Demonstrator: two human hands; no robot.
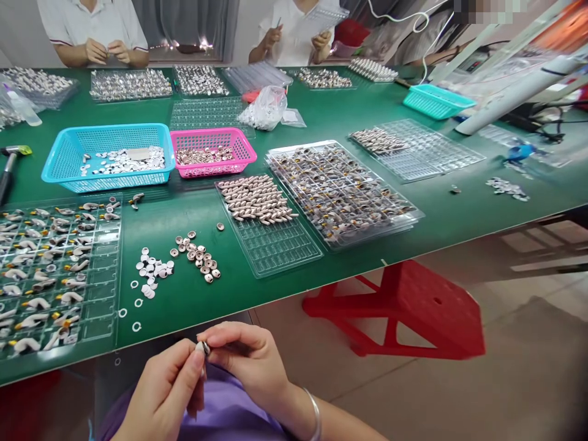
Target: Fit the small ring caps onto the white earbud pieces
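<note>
Left hand (163,383): my thumb and index finger grip a small part (203,348), white and dark, from one side.
Right hand (252,358): my thumb and forefinger pinch the same piece from the other side; a silver bangle (316,413) rings the wrist.
Small part: held between both hands over my purple clothing (223,404), off the near edge of the green table (184,306); finer detail hidden by my fingertips.
Loose pieces: white discs (155,269) lie near round metallic cups (207,257); thin white rings (133,327) lie closer to the edge.
Clear tray (101,288): on my left, bearing curved pale pieces (27,346).
Baskets: blue basket (124,179), containing white pieces, stands just beside a pink basket (220,170).
Red stool (436,318): on the floor, to my right.
</note>
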